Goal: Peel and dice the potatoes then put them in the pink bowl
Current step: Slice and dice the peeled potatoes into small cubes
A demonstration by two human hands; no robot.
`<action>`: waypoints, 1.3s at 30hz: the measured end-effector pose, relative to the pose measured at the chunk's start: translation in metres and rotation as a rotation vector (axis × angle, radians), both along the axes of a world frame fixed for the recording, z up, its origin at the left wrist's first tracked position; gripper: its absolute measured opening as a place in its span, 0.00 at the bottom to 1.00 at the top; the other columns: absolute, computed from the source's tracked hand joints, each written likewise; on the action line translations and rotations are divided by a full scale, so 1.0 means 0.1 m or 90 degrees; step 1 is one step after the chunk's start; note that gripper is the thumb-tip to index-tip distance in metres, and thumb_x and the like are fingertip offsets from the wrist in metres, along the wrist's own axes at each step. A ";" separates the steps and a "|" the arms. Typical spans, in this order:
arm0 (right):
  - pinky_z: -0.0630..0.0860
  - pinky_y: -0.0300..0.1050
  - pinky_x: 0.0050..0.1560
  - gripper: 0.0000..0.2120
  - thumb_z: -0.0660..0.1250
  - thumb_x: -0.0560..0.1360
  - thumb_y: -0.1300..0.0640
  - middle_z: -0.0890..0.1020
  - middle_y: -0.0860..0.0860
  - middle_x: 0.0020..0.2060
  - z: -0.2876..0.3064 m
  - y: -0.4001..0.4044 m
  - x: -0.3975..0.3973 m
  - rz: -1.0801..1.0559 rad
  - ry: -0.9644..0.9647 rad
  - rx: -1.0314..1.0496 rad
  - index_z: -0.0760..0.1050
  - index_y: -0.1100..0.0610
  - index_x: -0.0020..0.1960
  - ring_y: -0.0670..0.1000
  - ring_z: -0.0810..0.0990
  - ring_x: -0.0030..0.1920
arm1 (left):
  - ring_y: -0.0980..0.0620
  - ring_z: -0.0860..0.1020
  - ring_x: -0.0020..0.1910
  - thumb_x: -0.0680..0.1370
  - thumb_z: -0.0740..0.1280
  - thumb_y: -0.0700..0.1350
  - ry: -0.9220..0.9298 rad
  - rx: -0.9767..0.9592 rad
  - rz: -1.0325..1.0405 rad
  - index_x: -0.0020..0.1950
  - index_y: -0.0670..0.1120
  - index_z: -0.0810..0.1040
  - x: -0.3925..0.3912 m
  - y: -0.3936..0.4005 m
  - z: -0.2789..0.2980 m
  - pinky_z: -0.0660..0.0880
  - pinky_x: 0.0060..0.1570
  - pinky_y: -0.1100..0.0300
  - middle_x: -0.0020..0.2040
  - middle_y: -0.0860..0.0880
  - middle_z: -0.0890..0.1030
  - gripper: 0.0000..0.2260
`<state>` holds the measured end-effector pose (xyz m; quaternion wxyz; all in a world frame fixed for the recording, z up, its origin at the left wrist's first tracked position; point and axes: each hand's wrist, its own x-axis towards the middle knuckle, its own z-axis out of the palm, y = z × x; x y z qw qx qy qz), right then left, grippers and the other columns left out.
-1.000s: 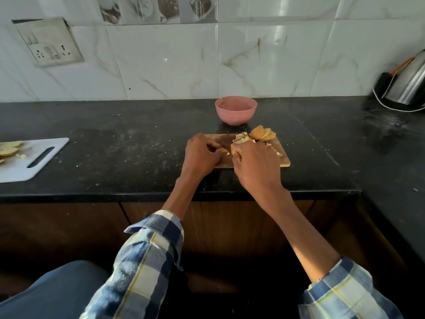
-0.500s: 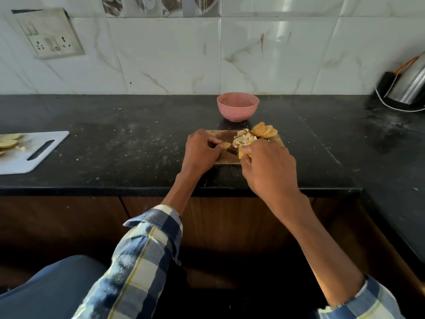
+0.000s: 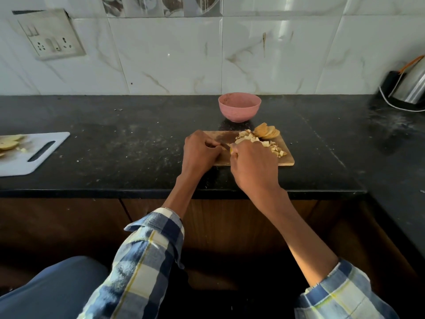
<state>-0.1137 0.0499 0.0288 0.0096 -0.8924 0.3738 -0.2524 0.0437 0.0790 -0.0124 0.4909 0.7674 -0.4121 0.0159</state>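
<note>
Dicing is the step in hand, right on the small rectangular wooden cutting board (image 3: 285, 157) at the front of the black stone table (image 3: 115, 146). The left hand (image 3: 200, 153) is curled at the board's left end, fingers bent round what looks like a small potato piece, though its grip is mostly hidden. The right hand (image 3: 254, 164) is closed round a yellow-handled knife (image 3: 231, 149), only a sliver of handle and blade showing between the 2 hands. Just past the knuckles sits a heap of pale diced potato (image 3: 259, 142), and behind it a fanned stack of tan potato slices (image 3: 266, 132) not yet cubed. The round pink bowl (image 3: 239, 107) waits just beyond the board, and no potato shows in it from here. So, by my read, there's cutting left: finish this piece, then pull the slices under the blade, fingertips tucked. After that, the cubes need lifting or scraping across the short gap into the bowl. Off left, a white plastic cutting board (image 3: 46, 153) carries more potato pieces (image 3: 10, 143).
</note>
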 end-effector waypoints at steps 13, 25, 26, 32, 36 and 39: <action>0.70 0.36 0.36 0.15 0.65 0.84 0.52 0.86 0.49 0.53 0.08 -0.30 -0.43 0.091 -0.177 0.020 0.80 0.48 0.69 0.44 0.78 0.42 | 0.55 0.80 0.51 0.79 0.70 0.40 -0.098 0.034 0.000 0.58 0.47 0.86 -0.04 -0.04 -0.02 0.78 0.55 0.58 0.53 0.51 0.83 0.10; 0.74 0.44 0.40 0.13 0.61 0.84 0.53 0.84 0.52 0.41 -0.41 -1.43 -0.18 -0.075 -0.512 0.337 0.81 0.58 0.50 0.45 0.80 0.38 | 0.47 0.59 0.82 0.88 0.49 0.58 0.101 0.103 -0.103 0.83 0.42 0.60 -0.42 -0.56 0.14 0.55 0.79 0.53 0.83 0.43 0.62 0.29; 0.74 0.46 0.42 0.13 0.60 0.84 0.53 0.84 0.53 0.44 -0.42 -1.42 -0.17 -0.069 -0.492 0.333 0.81 0.58 0.52 0.49 0.81 0.42 | 0.48 0.63 0.80 0.88 0.49 0.57 0.107 0.097 -0.106 0.81 0.42 0.64 -0.45 -0.60 0.13 0.59 0.75 0.55 0.80 0.44 0.67 0.27; 0.72 0.48 0.45 0.14 0.59 0.85 0.52 0.84 0.52 0.47 -0.44 -1.41 -0.16 -0.058 -0.448 0.309 0.81 0.58 0.54 0.52 0.81 0.48 | 0.50 0.68 0.77 0.88 0.56 0.49 0.149 0.062 -0.130 0.80 0.44 0.68 -0.52 -0.77 0.12 0.62 0.73 0.57 0.78 0.46 0.71 0.21; 0.69 0.45 0.44 0.13 0.59 0.86 0.52 0.83 0.50 0.46 -0.44 -1.42 -0.18 -0.049 -0.441 0.304 0.81 0.57 0.55 0.50 0.80 0.47 | 0.51 0.74 0.71 0.85 0.61 0.40 0.045 0.052 -0.111 0.75 0.43 0.75 -0.40 -0.83 0.11 0.67 0.67 0.62 0.72 0.46 0.78 0.18; 0.69 0.45 0.44 0.13 0.59 0.86 0.51 0.83 0.50 0.45 -0.46 -1.43 -0.17 -0.051 -0.438 0.305 0.80 0.56 0.55 0.50 0.81 0.46 | 0.54 0.78 0.65 0.82 0.66 0.37 -0.009 0.060 -0.115 0.70 0.44 0.80 -0.25 -0.87 0.15 0.69 0.62 0.67 0.65 0.49 0.83 0.16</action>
